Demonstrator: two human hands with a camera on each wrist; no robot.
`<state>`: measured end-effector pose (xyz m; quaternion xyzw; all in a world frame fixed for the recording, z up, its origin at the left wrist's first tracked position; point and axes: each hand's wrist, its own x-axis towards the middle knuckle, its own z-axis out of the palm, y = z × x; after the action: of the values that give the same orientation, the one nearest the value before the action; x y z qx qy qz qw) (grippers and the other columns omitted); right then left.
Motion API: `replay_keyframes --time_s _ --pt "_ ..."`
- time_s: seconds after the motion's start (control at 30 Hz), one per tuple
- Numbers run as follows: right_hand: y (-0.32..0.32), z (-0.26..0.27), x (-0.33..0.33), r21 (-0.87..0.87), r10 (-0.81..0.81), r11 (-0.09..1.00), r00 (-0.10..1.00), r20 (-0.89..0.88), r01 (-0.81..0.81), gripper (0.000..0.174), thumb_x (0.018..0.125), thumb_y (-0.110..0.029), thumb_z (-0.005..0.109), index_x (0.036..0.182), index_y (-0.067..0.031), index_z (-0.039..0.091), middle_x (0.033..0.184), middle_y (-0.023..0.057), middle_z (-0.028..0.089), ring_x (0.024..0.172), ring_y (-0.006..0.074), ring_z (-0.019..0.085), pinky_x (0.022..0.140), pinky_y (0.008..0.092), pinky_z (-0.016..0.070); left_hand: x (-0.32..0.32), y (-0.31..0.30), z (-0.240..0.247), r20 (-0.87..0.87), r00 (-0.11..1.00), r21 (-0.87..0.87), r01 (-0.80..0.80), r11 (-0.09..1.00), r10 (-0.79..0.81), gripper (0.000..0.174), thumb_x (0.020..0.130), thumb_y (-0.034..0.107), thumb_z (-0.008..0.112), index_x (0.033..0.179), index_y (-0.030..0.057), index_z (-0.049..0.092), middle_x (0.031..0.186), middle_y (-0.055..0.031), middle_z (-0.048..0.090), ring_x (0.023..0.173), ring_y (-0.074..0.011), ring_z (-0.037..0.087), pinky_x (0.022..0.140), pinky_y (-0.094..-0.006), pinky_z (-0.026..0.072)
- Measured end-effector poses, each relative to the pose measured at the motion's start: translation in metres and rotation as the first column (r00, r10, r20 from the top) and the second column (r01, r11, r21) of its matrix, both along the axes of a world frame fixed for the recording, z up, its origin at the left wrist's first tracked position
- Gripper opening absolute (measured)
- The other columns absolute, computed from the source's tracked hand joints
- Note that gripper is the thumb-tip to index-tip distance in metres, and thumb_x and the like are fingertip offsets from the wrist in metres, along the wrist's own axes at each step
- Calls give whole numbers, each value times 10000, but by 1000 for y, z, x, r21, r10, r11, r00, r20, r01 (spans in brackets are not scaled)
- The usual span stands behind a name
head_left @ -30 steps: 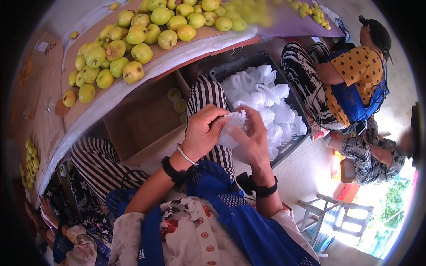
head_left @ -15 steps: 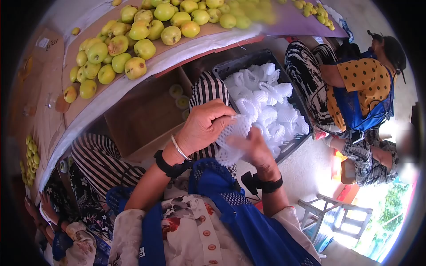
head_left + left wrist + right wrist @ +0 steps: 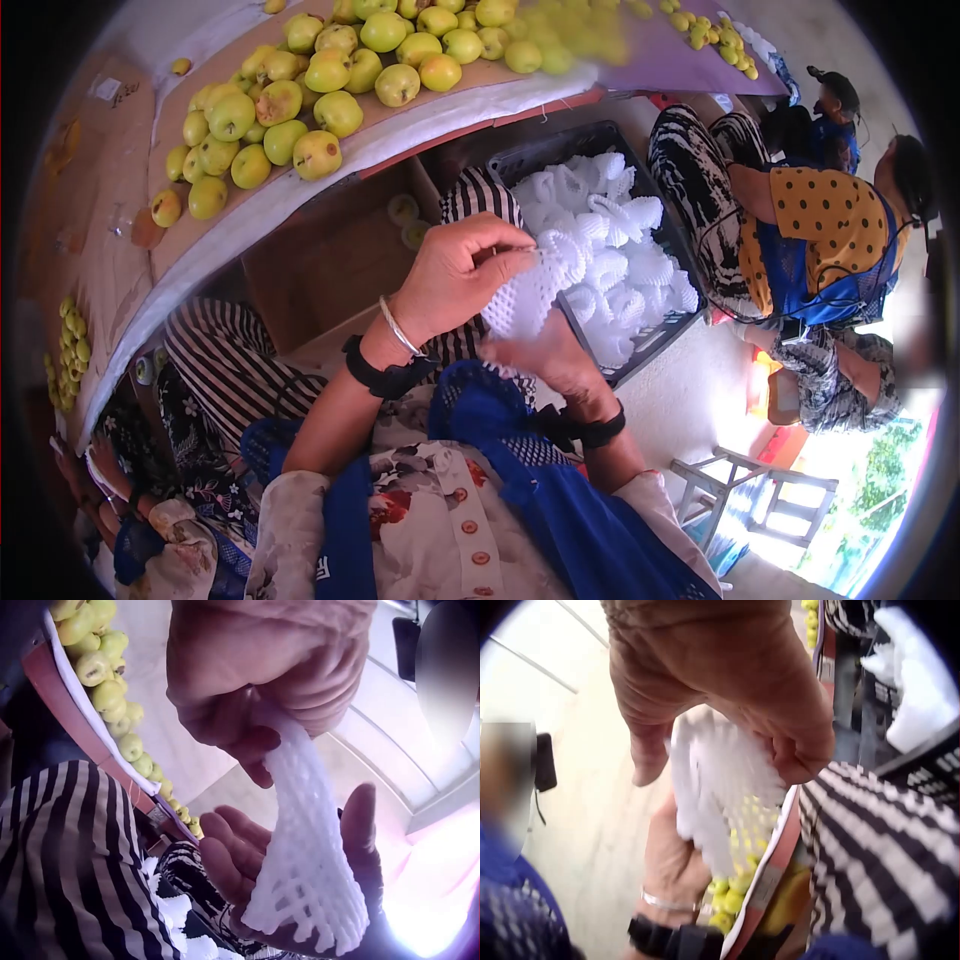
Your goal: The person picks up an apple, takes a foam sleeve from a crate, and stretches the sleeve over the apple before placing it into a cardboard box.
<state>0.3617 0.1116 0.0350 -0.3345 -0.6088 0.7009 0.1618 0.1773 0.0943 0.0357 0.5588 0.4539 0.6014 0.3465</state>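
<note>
My left hand (image 3: 450, 275) pinches one end of a white foam net sleeve (image 3: 520, 300) between thumb and fingers, over the striped trouser leg. In the left wrist view the sleeve (image 3: 307, 847) hangs flattened and widens toward its jagged lower end. Beneath that end is my right hand (image 3: 550, 355), palm up with thumb and fingers spread to either side. The right wrist view shows the same spread around the sleeve's open end (image 3: 712, 780). Just beyond the hands, a dark plastic crate (image 3: 655, 345) holds many more white foam net sleeves (image 3: 625, 270).
Yellow-green apples (image 3: 340, 115) are heaped on a cardboard-covered table (image 3: 255, 205) ahead. Below its edge an open cardboard box (image 3: 300, 290) holds a few pale round items. A person in a dotted top (image 3: 825, 220) sits right of the crate. A metal stool (image 3: 755, 495) stands lower right.
The sleeve, bunched between both hands' fingertips earlier, now hangs lengthened from the left hand. The right hand has dropped to its lower end. The seated person shifts, and a capped person shows behind.
</note>
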Motion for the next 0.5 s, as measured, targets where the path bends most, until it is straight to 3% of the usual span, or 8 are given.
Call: replay_keyframes --time_s 0.07,0.1,0.13,0.2,0.27,0.4,0.43,0.5 --pt "1 -7 -1 -179 -25 983 998 58 35 417 795 -222 780 1120 -11 624 827 6 623 728 94 576 645 230 448 -2 -1 1 341 935 -86 -74 994 100 144 945 78 643 1068 8 673 821 -24 631 692 -78 565 633 -216 459" --pt "1 -11 -1 -267 -40 962 995 90 63 353 804 -206 771 1071 -17 638 764 -11 609 658 74 559 571 210 430 -23 -5 -2 468 882 -198 46 979 54 304 989 226 603 1205 12 608 890 -46 648 687 -65 575 635 -205 475" --pt "2 -13 -1 -314 -83 945 996 34 90 324 808 -204 770 1045 -24 640 729 -17 589 619 65 535 535 203 400 -36 -7 -4 581 813 -169 161 973 -34 568 938 432 644 1293 1 542 1041 -74 653 792 -74 605 714 -210 494" --pt "3 -15 -1 -405 -180 904 981 -73 136 270 815 -200 769 992 -38 644 661 -29 548 540 47 486 462 188 339 -40 -6 -26 543 818 -155 319 935 -189 871 783 574 754 1365 -12 478 1222 -114 616 1014 -141 622 886 -271 499" --pt "8 -3 -1 -443 -23 896 994 -105 -25 238 809 -191 777 938 -47 638 662 -28 536 533 52 487 454 190 353 -21 -14 -31 532 798 -191 439 878 -284 1071 637 633 822 1393 -29 449 1322 -139 576 1208 -215 559 1024 -347 444" --pt "10 5 -7 -451 278 846 957 -81 -284 234 811 -171 777 943 -28 647 660 -24 553 538 55 508 451 190 374 -11 -16 -32 612 642 -188 685 704 -462 910 675 530 846 1294 -65 544 1241 -177 627 1176 -270 596 1038 -384 444" --pt "9 5 -7 -452 310 840 949 -54 -300 241 810 -174 777 949 -24 650 658 -23 556 536 57 512 450 188 376 -6 -17 -32 656 622 -143 659 738 -428 640 791 418 788 1180 -61 616 1124 -180 667 1097 -285 637 1005 -393 470" --pt "10 1 -7 -477 345 815 937 -55 -328 249 819 -184 763 970 -18 654 655 -17 563 531 61 519 450 189 384 -3 -13 -34 703 585 -112 653 749 -405 517 852 360 734 1132 -60 628 1081 -173 672 1059 -288 648 976 -397 487"
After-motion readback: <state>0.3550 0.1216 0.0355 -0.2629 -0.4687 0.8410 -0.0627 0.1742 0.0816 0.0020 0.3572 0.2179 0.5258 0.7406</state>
